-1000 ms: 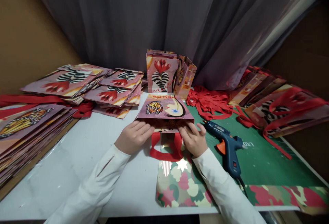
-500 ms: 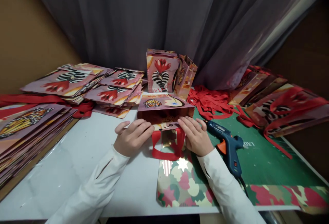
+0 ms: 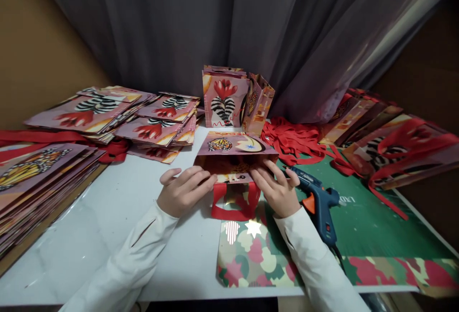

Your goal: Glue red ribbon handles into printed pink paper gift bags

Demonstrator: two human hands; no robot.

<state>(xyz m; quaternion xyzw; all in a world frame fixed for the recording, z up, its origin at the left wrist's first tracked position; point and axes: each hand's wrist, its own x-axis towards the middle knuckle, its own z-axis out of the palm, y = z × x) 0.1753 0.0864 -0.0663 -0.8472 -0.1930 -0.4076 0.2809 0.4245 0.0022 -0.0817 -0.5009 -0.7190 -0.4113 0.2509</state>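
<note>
A paper gift bag (image 3: 236,145) lies on its side in front of me, its mouth facing me and its upper panel printed with a butterfly wing. Fingers of my left hand (image 3: 184,190) close over the left part of the lower rim. On the right part of that rim, my right hand (image 3: 276,185) grips with its fingers inside the mouth. A red ribbon handle (image 3: 234,213) hangs from the lower rim between my hands, over a camouflage-patterned sheet (image 3: 251,259). The undersides of my fingers are hidden.
A blue glue gun (image 3: 319,202) lies right of my right hand on a green mat (image 3: 373,216). Behind are standing bags (image 3: 225,99) and a heap of red ribbons (image 3: 294,140). Flat bag stacks (image 3: 39,183) fill the left side; finished-looking bags with ribbon (image 3: 401,145) lean at right.
The bag's mouth has opened a little wider, its upper panel reaching further right. My right hand's fingers have shifted slightly right and up at the rim; my left hand has barely moved.
</note>
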